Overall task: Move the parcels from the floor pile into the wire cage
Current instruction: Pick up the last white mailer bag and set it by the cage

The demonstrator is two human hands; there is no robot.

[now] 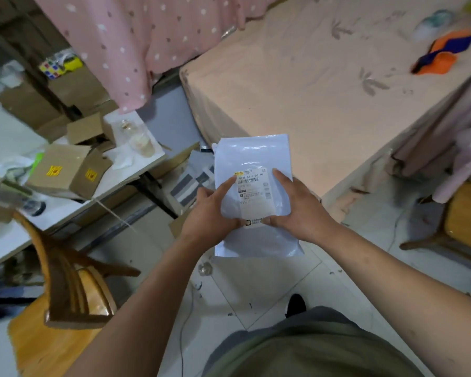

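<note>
A flat white plastic parcel with a printed shipping label is held up in front of me, over the floor by the bed's corner. My left hand grips its left edge, index finger stretched onto the label and thumb pressed on the lower part. My right hand grips the right edge, index finger along the label's side and thumb meeting the left thumb at the bottom. No wire cage and no floor pile of parcels are in view.
A bed with a peach sheet fills the right. A white table on the left carries cardboard boxes. A wooden chair stands at lower left. Flattened cardboard and grey-striped bags lie under the parcel.
</note>
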